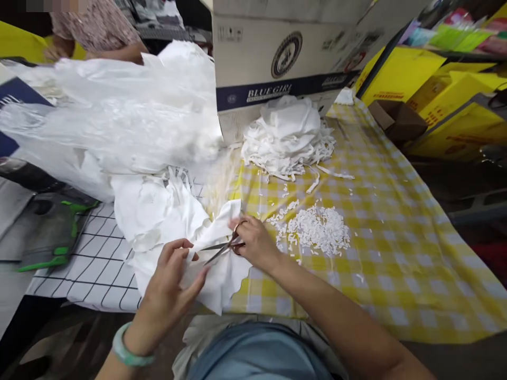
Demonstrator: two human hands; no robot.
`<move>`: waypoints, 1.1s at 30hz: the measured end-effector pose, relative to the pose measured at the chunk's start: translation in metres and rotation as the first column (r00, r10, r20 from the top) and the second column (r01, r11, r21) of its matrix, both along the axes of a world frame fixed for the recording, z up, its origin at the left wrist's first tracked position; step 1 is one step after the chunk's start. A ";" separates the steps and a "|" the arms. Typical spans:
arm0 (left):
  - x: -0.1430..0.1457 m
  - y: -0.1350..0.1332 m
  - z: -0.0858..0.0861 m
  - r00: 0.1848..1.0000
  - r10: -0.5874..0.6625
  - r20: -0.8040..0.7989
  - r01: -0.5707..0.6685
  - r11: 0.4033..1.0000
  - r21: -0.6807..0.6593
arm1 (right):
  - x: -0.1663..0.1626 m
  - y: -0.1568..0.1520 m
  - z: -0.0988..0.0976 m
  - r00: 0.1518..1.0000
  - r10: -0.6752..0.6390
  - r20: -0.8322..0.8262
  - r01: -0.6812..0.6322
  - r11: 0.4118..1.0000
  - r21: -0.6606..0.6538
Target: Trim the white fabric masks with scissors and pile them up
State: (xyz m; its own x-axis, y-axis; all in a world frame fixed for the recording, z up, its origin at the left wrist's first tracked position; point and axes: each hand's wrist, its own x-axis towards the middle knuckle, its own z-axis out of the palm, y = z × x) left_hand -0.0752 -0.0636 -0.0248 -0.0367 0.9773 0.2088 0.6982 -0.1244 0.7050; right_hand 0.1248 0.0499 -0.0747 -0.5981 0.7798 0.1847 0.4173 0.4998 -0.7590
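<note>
My right hand (255,241) is closed round the handles of a pair of scissors (224,246), thumb and fingers in the loops. The blades are spread apart and point left toward my left hand (170,277). That hand, with a pale green bangle (129,345) on its wrist, has its fingers curled at a white cloth (224,279) and appears to grip it; the exact hold is partly hidden. The cloth lies between both hands and hangs near the table's front edge. More white cloth pieces (150,206) lie just beyond my left hand.
Small white snippets (319,229) are heaped on the yellow checked tablecloth (388,264). Behind them sits a pile of white strapped cloth pieces (287,137) against a large carton (277,58). Clear plastic bags (119,116) fill the back left. Another person (99,31) stands beyond.
</note>
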 end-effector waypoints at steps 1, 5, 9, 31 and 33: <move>-0.001 0.001 -0.009 0.999 0.023 -0.041 -0.022 0.999 0.037 | -0.007 0.003 0.004 0.999 -0.018 0.028 0.018 1.000 -0.013; -0.003 0.009 -0.020 0.997 0.080 0.005 -0.080 0.996 0.024 | -0.017 -0.010 0.048 0.968 -0.116 -0.223 0.064 0.972 -0.227; 0.017 0.054 0.018 0.969 -0.116 0.219 0.130 0.990 -0.048 | -0.012 -0.014 0.091 0.723 -0.404 -0.561 -0.041 0.785 -0.618; 0.151 0.109 -0.009 0.955 -0.295 0.037 0.290 0.951 0.103 | 0.055 -0.009 0.022 0.859 -0.490 -0.147 0.420 0.840 -0.344; 0.140 0.093 -0.013 0.958 -0.286 0.021 0.282 0.953 0.109 | 0.051 -0.018 0.014 0.870 -0.481 -0.109 0.456 0.868 -0.198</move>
